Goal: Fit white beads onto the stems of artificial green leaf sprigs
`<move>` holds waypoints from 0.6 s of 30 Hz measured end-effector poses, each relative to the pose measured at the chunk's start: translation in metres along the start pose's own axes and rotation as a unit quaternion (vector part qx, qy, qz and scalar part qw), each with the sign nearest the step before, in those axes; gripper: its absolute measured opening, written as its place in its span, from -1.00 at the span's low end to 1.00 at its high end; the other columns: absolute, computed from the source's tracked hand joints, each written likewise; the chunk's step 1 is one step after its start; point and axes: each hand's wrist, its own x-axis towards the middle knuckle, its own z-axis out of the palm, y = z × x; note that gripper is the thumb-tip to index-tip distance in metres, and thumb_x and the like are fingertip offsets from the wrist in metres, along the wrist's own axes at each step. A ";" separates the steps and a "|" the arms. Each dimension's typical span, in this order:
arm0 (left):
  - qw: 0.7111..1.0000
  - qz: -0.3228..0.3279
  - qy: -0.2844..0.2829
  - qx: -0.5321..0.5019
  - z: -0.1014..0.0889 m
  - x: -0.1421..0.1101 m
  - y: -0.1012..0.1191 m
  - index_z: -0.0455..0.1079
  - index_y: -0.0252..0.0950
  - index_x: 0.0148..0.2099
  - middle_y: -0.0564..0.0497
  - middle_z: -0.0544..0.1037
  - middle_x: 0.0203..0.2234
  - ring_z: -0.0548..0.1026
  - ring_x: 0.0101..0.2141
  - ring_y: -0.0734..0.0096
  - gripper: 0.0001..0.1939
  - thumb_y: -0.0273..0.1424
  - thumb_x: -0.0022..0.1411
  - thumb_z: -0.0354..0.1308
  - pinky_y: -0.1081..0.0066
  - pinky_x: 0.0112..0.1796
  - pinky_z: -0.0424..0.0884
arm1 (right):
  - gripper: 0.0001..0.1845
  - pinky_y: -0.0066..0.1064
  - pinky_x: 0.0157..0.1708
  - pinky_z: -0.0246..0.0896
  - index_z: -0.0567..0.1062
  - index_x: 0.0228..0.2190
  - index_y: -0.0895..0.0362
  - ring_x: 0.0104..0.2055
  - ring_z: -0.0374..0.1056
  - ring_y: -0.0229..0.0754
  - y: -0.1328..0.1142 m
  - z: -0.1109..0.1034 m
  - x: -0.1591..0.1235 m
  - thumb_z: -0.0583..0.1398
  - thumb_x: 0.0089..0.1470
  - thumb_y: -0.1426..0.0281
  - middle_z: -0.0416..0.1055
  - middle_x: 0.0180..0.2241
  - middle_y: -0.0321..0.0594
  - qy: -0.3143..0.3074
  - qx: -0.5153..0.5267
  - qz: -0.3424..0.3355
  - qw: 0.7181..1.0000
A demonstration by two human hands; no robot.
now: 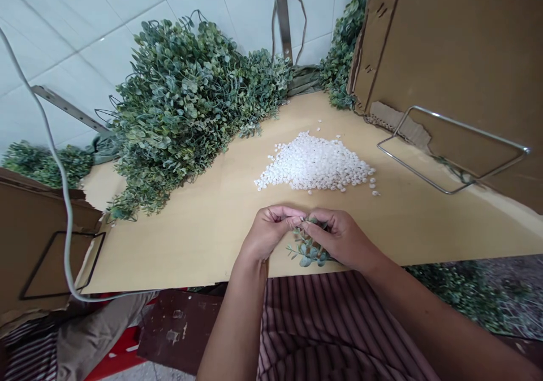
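Both hands meet just above the near edge of a pale wooden table (pixel 203 239). My right hand (pixel 339 237) is closed around a small green artificial leaf sprig (pixel 307 251) that hangs below its fingers. My left hand (pixel 269 231) is pinched at the sprig's stem tip, fingertips touching those of the right hand. What the left fingertips pinch is too small to make out. A pile of small white beads (pixel 316 169) lies on the table just beyond the hands.
A big heap of green artificial foliage (pixel 178 104) covers the table's far left. Cardboard boxes stand at the right (pixel 458 47) and left (pixel 38 234), each with a wire frame. A white cable (pixel 63 200) hangs at left. More foliage (pixel 462 296) lies below the table at right.
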 end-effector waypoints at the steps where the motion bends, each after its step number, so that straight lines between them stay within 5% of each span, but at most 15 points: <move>1: 1.000 -0.002 -0.001 0.002 0.000 0.000 0.000 0.55 -0.32 -0.52 0.03 0.57 -0.62 0.45 -0.56 0.52 -0.68 -0.25 -0.36 0.47 0.48 -0.42 0.39 | -0.69 -0.46 -0.57 0.03 0.30 -0.66 0.15 -0.57 0.15 -0.27 0.000 0.000 0.000 0.05 0.00 0.26 0.19 -0.66 -0.31 0.001 0.001 -0.003 1.000; 18: 1.000 0.001 0.011 -0.027 0.001 0.000 -0.002 0.56 -0.31 -0.47 0.04 0.58 -0.61 0.46 -0.55 0.52 -0.72 -0.27 -0.28 0.44 0.51 -0.42 0.38 | -0.66 -0.50 -0.63 0.02 0.33 -0.66 0.16 -0.62 0.11 -0.31 -0.002 0.000 0.002 0.10 -0.05 0.19 0.17 -0.69 -0.35 -0.004 0.079 0.046 0.996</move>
